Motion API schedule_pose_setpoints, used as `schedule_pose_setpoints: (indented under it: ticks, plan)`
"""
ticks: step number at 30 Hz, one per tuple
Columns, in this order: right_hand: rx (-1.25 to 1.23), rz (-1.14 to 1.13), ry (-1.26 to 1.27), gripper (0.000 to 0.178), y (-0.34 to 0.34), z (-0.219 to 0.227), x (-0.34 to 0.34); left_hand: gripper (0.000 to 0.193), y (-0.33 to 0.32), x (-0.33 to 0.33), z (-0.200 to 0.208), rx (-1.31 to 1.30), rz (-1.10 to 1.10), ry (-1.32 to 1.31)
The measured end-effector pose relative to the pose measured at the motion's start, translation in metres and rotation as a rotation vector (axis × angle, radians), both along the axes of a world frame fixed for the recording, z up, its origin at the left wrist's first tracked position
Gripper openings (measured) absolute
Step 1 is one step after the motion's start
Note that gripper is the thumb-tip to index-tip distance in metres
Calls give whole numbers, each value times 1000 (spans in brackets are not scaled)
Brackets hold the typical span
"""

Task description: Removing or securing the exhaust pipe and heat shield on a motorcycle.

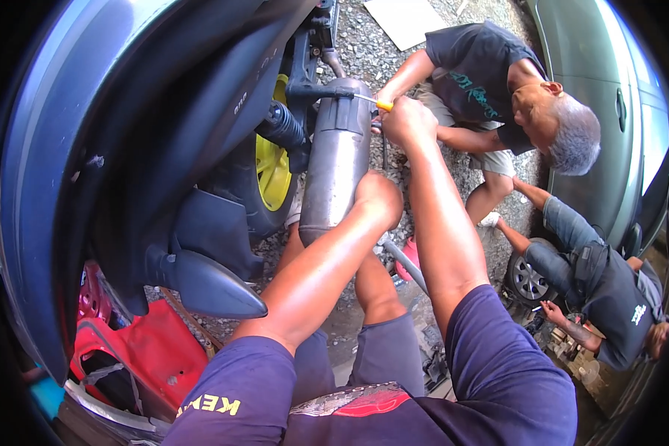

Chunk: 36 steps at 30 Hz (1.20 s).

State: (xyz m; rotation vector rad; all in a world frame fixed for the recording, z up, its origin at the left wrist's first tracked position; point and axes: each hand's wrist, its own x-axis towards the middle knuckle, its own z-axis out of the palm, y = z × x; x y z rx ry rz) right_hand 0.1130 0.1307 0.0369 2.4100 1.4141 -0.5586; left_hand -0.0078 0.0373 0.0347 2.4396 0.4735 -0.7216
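Observation:
A silver exhaust muffler (338,160) stands out beside the wheel of a dark scooter, its near end pointing toward me. My left hand (379,199) is closed against the muffler's right side, its fingers mostly hidden behind it. Farther out, my right hand (410,120) is wrapped around a screwdriver (384,105) with a yellow handle. The screwdriver's thin metal shaft reaches left to the dark bracket (316,91) across the muffler's top. Just beyond my right hand, a co-worker's hand (383,97) is close to the muffler.
Dark scooter bodywork (223,230) fills the left side, near a tyre with a yellow rim (272,172). Red plastic panels (145,349) lie at lower left. A crouching co-worker (490,82) is across from me; another person (609,297) sits farther right, beside a parked green car (595,97).

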Motion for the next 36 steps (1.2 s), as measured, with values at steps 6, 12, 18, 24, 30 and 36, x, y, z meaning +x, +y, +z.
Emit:
schedule_pose_setpoints:
  ticks: [6,12,18,24,30,36]
  plan:
    - [-22,1,-18,46,1,-1,1,24,-4,-1,-4,7,52,-23]
    - [-24,16,-20,49,0,-9,8,24,-6,2,-6,7,60,-32]
    - [-36,37,-10,46,0,-6,6,22,-8,0,-12,15,67,-52]
    - [7,16,-27,46,1,-10,6,22,-2,-5,-4,-1,69,-77]
    - [-13,-3,5,42,-1,-2,5,28,-62,-76,67,-188,596,-685]
    - [28,-2,79,32,9,1,-3,38,-32,-311,286,378,503,-1283]
